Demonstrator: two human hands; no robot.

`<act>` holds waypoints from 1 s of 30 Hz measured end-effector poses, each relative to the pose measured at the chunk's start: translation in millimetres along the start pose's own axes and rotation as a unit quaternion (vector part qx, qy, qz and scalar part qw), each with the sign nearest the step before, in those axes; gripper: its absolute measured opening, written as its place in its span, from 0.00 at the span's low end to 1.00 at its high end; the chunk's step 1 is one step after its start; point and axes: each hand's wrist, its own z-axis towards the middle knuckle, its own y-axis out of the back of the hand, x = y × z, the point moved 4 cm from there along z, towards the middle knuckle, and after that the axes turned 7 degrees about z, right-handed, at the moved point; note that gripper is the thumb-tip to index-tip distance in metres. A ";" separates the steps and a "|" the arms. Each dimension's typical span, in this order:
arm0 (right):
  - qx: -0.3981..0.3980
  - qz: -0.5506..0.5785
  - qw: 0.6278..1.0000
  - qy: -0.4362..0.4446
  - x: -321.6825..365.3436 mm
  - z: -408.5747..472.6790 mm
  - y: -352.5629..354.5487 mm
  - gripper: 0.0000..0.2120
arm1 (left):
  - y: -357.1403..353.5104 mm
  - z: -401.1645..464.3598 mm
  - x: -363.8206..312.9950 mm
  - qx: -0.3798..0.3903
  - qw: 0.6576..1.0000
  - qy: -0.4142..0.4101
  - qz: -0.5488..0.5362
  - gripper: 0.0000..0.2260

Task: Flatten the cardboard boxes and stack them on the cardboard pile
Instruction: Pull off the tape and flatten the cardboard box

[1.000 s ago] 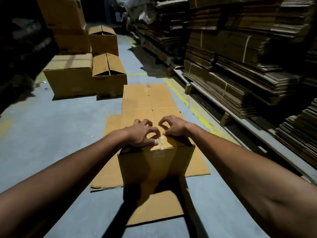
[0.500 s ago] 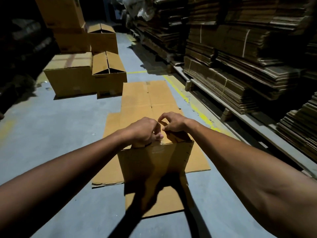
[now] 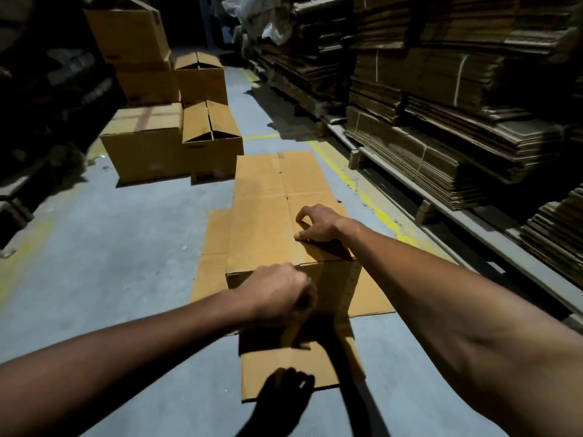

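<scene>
A brown cardboard box (image 3: 331, 285) stands upright on flattened cardboard sheets (image 3: 211, 247) lying on the grey floor. My right hand (image 3: 318, 222) rests on the box's top near the middle seam, with bent fingers and the thumb pressing down. My left hand (image 3: 277, 294) is a fist in front of the box's near top edge. It grips what looks like a strip of tape (image 3: 293, 329), which hangs below it. Blur keeps me from seeing the strip well. One flap (image 3: 284, 370) of the box lies flat on the floor toward me.
Several assembled boxes (image 3: 142, 146) stand stacked at the back left, some with open flaps (image 3: 211, 121). Tall bundles of flattened cardboard (image 3: 426, 152) fill pallets along the right. A yellow floor line (image 3: 372, 200) runs beside them. Dark shelving lines the left.
My left hand has pulled back from the top seam toward me and down past the box's front edge, drawing the strip with it. My right hand stays on top.
</scene>
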 end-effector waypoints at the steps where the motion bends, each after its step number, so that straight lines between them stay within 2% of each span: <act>1: -0.001 -0.002 1.000 0.002 0.7 0.9 -0.7 0.28 | 9.7 0.7 10.3 -0.029 0.999 0.015 0.002 0.11; 4: -0.010 0.007 1.000 0.003 1.7 3.3 1.2 0.26 | 39.8 3.4 52.0 -0.152 0.984 0.081 -0.039 0.09; 6: -0.023 0.014 1.000 0.005 1.6 10.6 2.5 0.23 | 48.0 9.5 83.7 -0.196 0.970 0.127 -0.069 0.09; 9: -0.045 0.014 0.999 -0.004 2.2 26.1 1.4 0.20 | 34.6 32.4 126.5 -0.135 0.974 0.175 -0.051 0.21; 12: -0.101 0.036 0.994 -0.005 -0.5 43.3 4.0 0.21 | 14.8 62.0 151.4 -0.070 0.979 0.188 -0.041 0.31; 14: -0.134 0.048 0.990 -0.005 -7.0 54.8 3.8 0.21 | 6.0 81.2 154.9 -0.033 0.984 0.169 -0.047 0.35; 18: -0.173 0.037 0.984 -0.011 -20.4 77.5 -4.2 0.18 | -14.1 90.7 130.1 0.024 0.996 0.077 -0.027 0.44; 22: -0.203 0.015 0.979 0.002 -27.8 89.4 -3.5 0.16 | -18.4 53.6 102.5 0.018 1.000 0.004 0.009 0.49; 26: -0.219 -0.036 0.975 0.010 -28.5 92.5 -15.9 0.18 | -45.6 18.6 87.9 -0.029 0.989 0.022 0.144 0.53; 30: -0.225 -0.055 0.973 -0.004 -22.9 99.5 -18.4 0.19 | -57.4 25.8 77.8 -0.109 0.974 0.048 0.191 0.40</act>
